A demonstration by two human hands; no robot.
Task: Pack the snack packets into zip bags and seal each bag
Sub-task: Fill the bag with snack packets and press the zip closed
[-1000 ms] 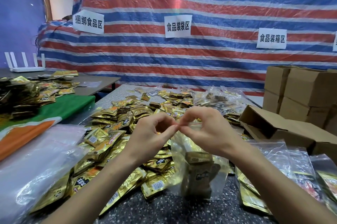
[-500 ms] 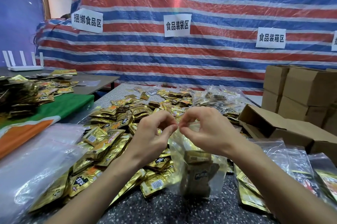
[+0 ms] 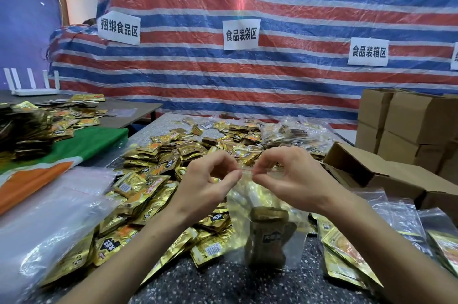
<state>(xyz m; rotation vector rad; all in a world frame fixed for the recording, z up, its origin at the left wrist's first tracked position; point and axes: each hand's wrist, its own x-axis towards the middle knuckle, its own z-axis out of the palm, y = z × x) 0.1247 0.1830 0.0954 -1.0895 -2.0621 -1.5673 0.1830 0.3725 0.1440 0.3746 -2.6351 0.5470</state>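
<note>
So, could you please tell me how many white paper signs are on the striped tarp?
4: left sign, middle sign, right sign, and a partial sign cut off at the frame's right edge.

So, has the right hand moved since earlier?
Yes: the right hand slid slightly right, toward the cardboard box, opening a gap from the left hand on the zip bag.

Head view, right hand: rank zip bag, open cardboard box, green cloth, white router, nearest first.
1. zip bag: pinched by the right hand
2. open cardboard box: just to its right
3. green cloth: left table
4. white router: far back left
</note>
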